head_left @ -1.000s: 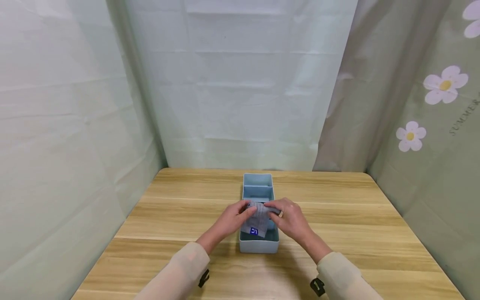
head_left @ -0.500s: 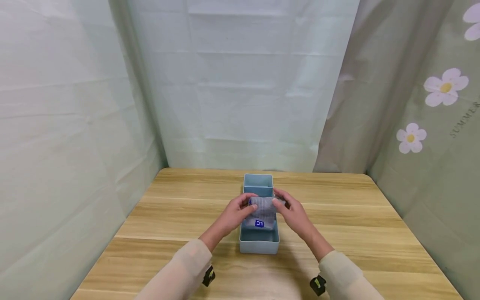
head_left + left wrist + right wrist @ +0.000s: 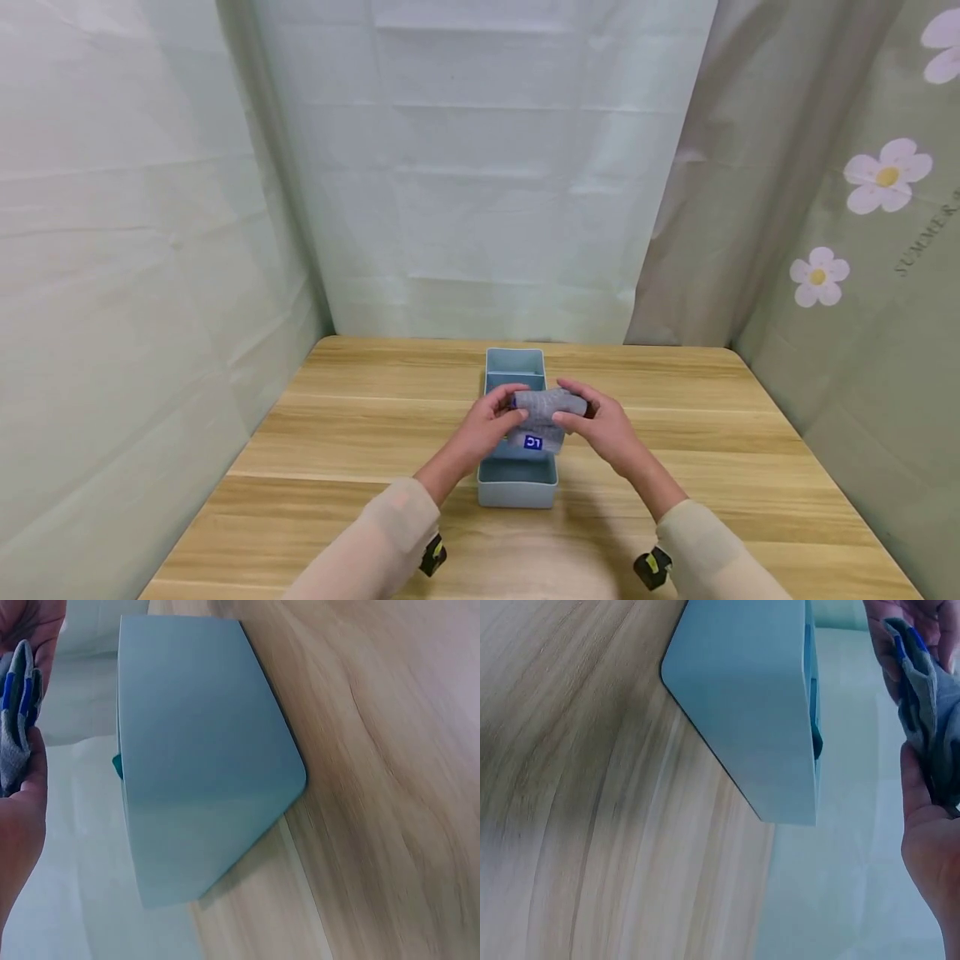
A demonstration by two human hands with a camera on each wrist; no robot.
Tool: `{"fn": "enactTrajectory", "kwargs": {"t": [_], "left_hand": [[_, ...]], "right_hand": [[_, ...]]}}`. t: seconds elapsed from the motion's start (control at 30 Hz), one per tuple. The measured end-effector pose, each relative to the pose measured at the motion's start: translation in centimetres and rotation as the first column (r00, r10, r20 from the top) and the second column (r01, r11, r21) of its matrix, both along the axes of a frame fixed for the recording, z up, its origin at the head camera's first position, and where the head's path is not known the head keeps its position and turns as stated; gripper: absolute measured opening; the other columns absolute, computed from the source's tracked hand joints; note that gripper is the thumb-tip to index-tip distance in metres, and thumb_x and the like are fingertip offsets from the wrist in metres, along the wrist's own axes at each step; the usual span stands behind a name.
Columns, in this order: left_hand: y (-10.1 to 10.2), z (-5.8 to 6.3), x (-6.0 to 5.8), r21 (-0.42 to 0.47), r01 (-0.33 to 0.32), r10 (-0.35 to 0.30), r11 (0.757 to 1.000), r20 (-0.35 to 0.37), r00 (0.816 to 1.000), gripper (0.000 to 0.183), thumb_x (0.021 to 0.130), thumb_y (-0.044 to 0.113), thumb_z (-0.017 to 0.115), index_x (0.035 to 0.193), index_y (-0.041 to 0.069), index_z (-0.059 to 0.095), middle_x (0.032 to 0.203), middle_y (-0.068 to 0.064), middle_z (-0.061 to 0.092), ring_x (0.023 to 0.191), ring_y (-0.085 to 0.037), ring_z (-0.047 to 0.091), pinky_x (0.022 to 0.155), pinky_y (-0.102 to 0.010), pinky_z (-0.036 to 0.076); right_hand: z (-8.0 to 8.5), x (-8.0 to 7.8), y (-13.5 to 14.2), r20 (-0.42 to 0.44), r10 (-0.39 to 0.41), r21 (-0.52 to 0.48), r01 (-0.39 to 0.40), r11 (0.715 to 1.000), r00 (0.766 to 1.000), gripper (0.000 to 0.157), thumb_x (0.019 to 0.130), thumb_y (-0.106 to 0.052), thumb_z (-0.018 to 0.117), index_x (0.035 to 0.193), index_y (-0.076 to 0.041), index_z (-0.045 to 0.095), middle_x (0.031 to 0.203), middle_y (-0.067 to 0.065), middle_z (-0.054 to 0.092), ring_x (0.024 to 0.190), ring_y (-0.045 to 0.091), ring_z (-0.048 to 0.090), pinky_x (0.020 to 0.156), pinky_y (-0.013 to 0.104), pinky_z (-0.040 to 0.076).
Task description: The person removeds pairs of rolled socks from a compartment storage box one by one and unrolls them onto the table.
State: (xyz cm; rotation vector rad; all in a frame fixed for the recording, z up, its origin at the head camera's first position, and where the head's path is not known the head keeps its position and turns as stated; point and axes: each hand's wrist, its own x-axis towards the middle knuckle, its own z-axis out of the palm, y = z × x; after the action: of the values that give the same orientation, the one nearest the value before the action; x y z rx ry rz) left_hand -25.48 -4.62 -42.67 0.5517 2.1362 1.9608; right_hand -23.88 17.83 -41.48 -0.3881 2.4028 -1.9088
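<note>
A folded grey sock [image 3: 538, 410] with a blue "LC" label is held up between both hands, above the blue-grey divided box [image 3: 517, 495]. My left hand [image 3: 483, 427] pinches its left end, thumb in front and fingers behind. At the other end, my right hand [image 3: 606, 430] grips the sock the same way. In the left wrist view, the folded layers of the sock [image 3: 16, 724] show blue bands, with the thumb against them. The right wrist view shows the sock [image 3: 930, 705] bunched between the two hands. The hands and sock partly hide the box's middle compartments.
The box stands lengthwise on a wood-grain table [image 3: 360, 450], its far compartment [image 3: 515, 361] in sight. Something dark green [image 3: 118, 765] pokes just over the box's rim. Pale curtains [image 3: 465, 183] enclose the table at the back and sides.
Both hands have moved the sock up and to the right over the box. Its hanging part looks shorter, and the right hand has shifted from pinching a narrow end to gripping the sock's side.
</note>
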Motion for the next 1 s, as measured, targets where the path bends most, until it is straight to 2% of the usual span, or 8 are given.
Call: {"fn": "enactTrajectory", "kwargs": {"t": [0.1, 0.23, 0.4, 0.5, 0.7, 0.87, 0.93, 1.0], "left_hand": [[0.7, 0.2, 0.1, 0.014, -0.005, 0.004, 1.000, 0.052, 0.999, 0.044, 0.102, 0.028, 0.057, 0.141, 0.009, 0.053, 0.129, -0.010, 0.058, 0.109, -0.023, 0.057, 0.095, -0.041, 0.049], [1.7, 0.5, 0.1, 0.032, -0.039, 0.035, 0.999, 0.114, 0.993, 0.049, 0.100, 0.037, 0.059, 0.138, 0.006, 0.055, 0.120, -0.009, 0.062, 0.100, -0.019, 0.058, 0.085, -0.036, 0.052], [3.0, 0.7, 0.3, 0.059, -0.086, 0.078, 0.995, 0.126, 0.989, 0.042, 0.098, 0.027, 0.066, 0.131, 0.002, 0.060, 0.108, -0.008, 0.067, 0.089, -0.016, 0.061, 0.073, -0.029, 0.054], [3.7, 0.7, 0.5, 0.068, -0.097, 0.087, 0.993, 0.136, 0.987, 0.041, 0.097, 0.024, 0.066, 0.131, 0.002, 0.060, 0.108, -0.008, 0.067, 0.089, -0.016, 0.062, 0.073, -0.028, 0.054], [5.0, 0.6, 1.3, 0.046, -0.056, 0.049, 0.997, 0.133, 0.990, 0.050, 0.100, 0.031, 0.061, 0.140, 0.002, 0.052, 0.116, -0.011, 0.066, 0.098, -0.019, 0.063, 0.081, -0.034, 0.055], [5.8, 0.3, 1.9, 0.090, -0.027, 0.017, 0.996, 0.110, 0.994, 0.051, 0.103, 0.023, 0.057, 0.144, -0.004, 0.045, 0.116, -0.016, 0.065, 0.100, -0.027, 0.066, 0.083, -0.042, 0.057], [5.9, 0.0, 2.2, 0.064, -0.024, 0.019, 0.998, 0.075, 0.997, 0.049, 0.103, 0.020, 0.057, 0.143, -0.005, 0.045, 0.116, -0.017, 0.064, 0.100, -0.029, 0.066, 0.084, -0.043, 0.056], [5.9, -0.3, 2.5, -0.008, -0.028, 0.028, 1.000, 0.019, 0.999, 0.047, 0.103, 0.020, 0.056, 0.143, -0.003, 0.046, 0.122, -0.017, 0.062, 0.106, -0.030, 0.064, 0.087, -0.044, 0.055]], "right_hand": [[0.2, 0.2, 0.4, -0.001, -0.047, -0.001, 0.047, 0.999, 0.999, 0.058, 0.091, -0.017, 0.074, 0.143, -0.009, 0.052, 0.133, 0.017, 0.056, 0.110, 0.029, 0.057, 0.089, 0.037, 0.054], [0.3, 0.4, 1.0, -0.017, -0.059, 0.012, 0.060, 0.998, 0.998, 0.058, 0.090, -0.015, 0.075, 0.143, -0.010, 0.052, 0.134, 0.016, 0.056, 0.111, 0.030, 0.057, 0.092, 0.038, 0.053], [0.5, 0.9, 2.2, -0.029, -0.013, 0.025, 0.014, 1.000, 1.000, 0.061, 0.090, -0.019, 0.075, 0.145, -0.009, 0.049, 0.137, 0.017, 0.053, 0.112, 0.031, 0.056, 0.093, 0.039, 0.052], [0.4, 1.1, 3.0, -0.016, 0.007, 0.051, -0.007, 0.999, 1.000, 0.061, 0.091, -0.020, 0.074, 0.145, -0.009, 0.048, 0.136, 0.019, 0.052, 0.112, 0.031, 0.056, 0.092, 0.039, 0.053], [0.3, 1.4, 4.5, 0.015, -0.035, 0.058, 0.034, 0.998, 0.999, 0.059, 0.091, -0.022, 0.075, 0.142, -0.007, 0.051, 0.130, 0.019, 0.055, 0.107, 0.029, 0.057, 0.086, 0.034, 0.053], [0.0, 1.3, 5.8, 0.020, -0.094, 0.032, 0.093, 0.995, 0.995, 0.057, 0.091, -0.021, 0.074, 0.141, -0.004, 0.052, 0.130, 0.018, 0.056, 0.106, 0.024, 0.057, 0.085, 0.028, 0.051], [-0.1, 1.3, 6.4, 0.029, -0.117, 0.023, 0.117, 0.993, 0.993, 0.057, 0.092, -0.021, 0.073, 0.142, -0.003, 0.051, 0.130, 0.018, 0.055, 0.105, 0.022, 0.057, 0.084, 0.027, 0.051], [-0.3, 1.2, 7.1, 0.038, -0.138, 0.017, 0.138, 0.990, 0.990, 0.058, 0.092, -0.020, 0.073, 0.142, -0.002, 0.050, 0.129, 0.019, 0.055, 0.103, 0.019, 0.057, 0.083, 0.026, 0.051]]}}
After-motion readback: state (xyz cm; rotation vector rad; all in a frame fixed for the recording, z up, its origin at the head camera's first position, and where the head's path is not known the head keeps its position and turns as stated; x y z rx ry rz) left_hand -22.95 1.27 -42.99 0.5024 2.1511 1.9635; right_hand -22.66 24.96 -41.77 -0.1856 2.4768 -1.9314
